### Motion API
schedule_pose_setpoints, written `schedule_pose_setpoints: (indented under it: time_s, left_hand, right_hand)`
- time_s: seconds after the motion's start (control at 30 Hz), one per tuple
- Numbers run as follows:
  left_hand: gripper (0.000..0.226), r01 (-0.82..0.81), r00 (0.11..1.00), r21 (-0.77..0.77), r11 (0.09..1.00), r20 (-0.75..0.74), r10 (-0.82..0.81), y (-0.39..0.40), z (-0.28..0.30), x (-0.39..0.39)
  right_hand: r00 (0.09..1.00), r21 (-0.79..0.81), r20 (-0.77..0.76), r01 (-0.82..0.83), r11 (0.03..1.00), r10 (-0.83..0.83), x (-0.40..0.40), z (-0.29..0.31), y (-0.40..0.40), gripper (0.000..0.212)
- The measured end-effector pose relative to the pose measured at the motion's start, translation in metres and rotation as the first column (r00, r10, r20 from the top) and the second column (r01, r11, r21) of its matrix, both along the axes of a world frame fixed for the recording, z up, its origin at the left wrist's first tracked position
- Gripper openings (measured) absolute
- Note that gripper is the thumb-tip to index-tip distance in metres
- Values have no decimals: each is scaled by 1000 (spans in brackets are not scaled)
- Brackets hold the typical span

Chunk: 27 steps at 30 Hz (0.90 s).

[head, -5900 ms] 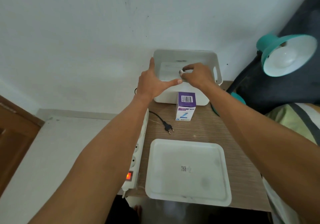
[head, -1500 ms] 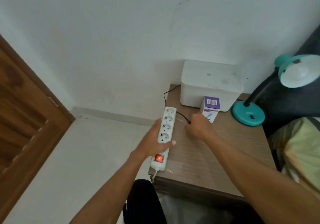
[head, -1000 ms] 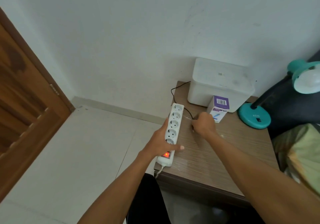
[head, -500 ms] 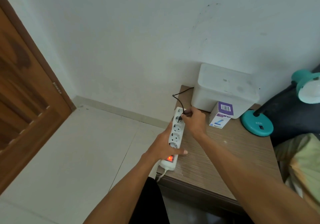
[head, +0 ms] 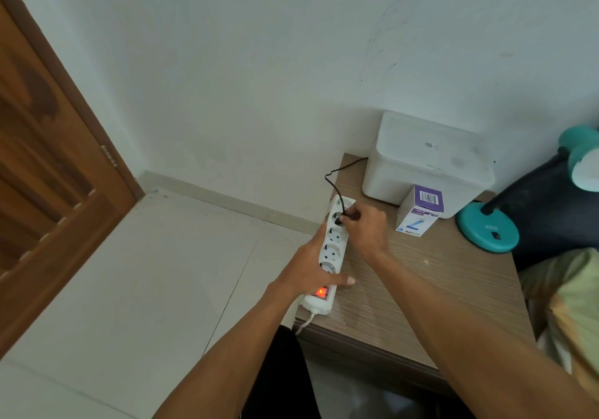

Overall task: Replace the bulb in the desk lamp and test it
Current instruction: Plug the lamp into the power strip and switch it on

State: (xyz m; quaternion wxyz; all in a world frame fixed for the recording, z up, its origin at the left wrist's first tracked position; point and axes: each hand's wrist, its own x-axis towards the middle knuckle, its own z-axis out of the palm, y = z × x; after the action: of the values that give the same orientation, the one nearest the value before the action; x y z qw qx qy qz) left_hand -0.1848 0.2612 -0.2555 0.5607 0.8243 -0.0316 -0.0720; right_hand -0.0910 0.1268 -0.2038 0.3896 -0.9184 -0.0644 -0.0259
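A white power strip [head: 334, 250] with a lit red switch [head: 321, 292] lies along the left edge of the wooden table [head: 431, 289]. My left hand [head: 311, 269] grips the strip from the left, thumb across its top. My right hand [head: 368, 227] pinches the black plug [head: 343, 217] at the strip's second socket from the far end. The black cord [head: 337, 188] loops back behind the white box. The teal desk lamp has its base [head: 486, 229] at the right and its shade [head: 583, 162] with a white bulb at the frame edge.
A closed white lidded box [head: 424, 162] stands at the back against the wall. A purple and white bulb carton [head: 419, 213] stands in front of it. A wooden door [head: 42, 172] is at the left, tiled floor [head: 146, 273] below. Dark and striped fabric lies at the right.
My right hand carried the plug from the table top to the far end of the strip and now holds it at a socket. My left hand stays on the strip.
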Motion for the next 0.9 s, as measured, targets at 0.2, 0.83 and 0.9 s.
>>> schedule_pose_setpoints:
  time_s: [0.2,0.83,0.9]
  left_hand:
    - [125,3,1000,32,999,-1,-3,0,-1,1]
    - [93,-35,921,711,702,295,-253,-48,43,-2]
    - [86,5,901,695,719,309,-306,-72,44,-1]
  right_hand:
    - [999,-78,19,-25,997,26,2,0,2,4]
    - [997,-287,-61,26,958,-45,-45,-37,-117,24]
    - [997,-339,-9,65,939,-72,-54,-44,-146,24]
